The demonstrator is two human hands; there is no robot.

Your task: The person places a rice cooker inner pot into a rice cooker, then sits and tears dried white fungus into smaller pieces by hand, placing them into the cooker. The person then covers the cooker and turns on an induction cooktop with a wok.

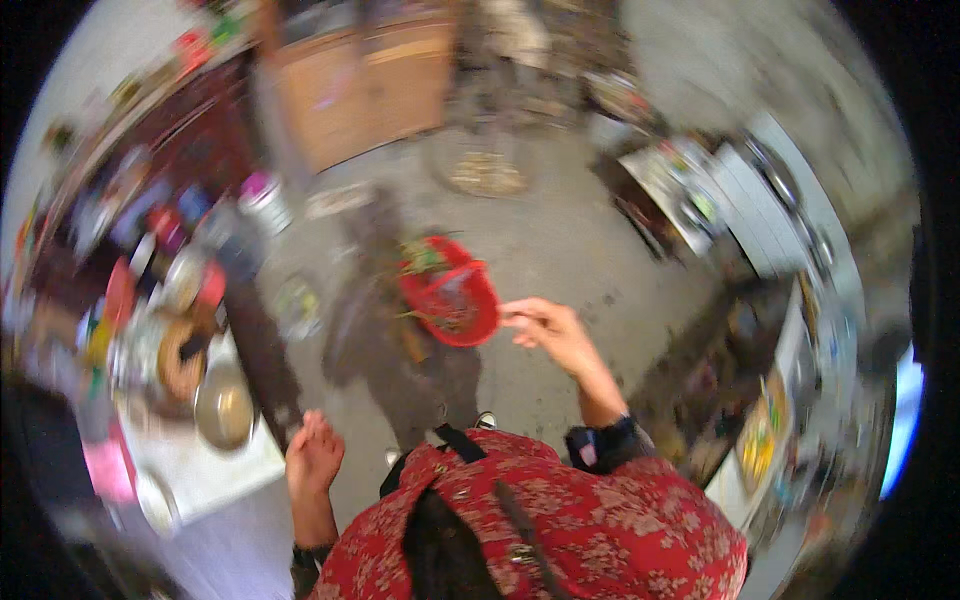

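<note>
A red plastic basket (489,296) with a strip-like handle across its top is in front of me, its mouth towards me. Leafy greens (424,257) lie at its far left side, and what sits deeper inside is blurred. My right hand (551,330) reaches in from the right, and its thumb and fingers appear to pinch the basket's rim. Off to the lower left, my left hand (315,450) is raised with nothing in it, its fingers loosely apart. It is near the corner of a white-topped table (262,465).
On that table stand a metal bowl (225,409) and crowded kitchenware. A white bucket (268,210) stands by dark cabinets at left. Wooden cabinet doors (352,97) are ahead. A low table (645,169) and a counter holding a yellow-filled dish (761,442) are at right.
</note>
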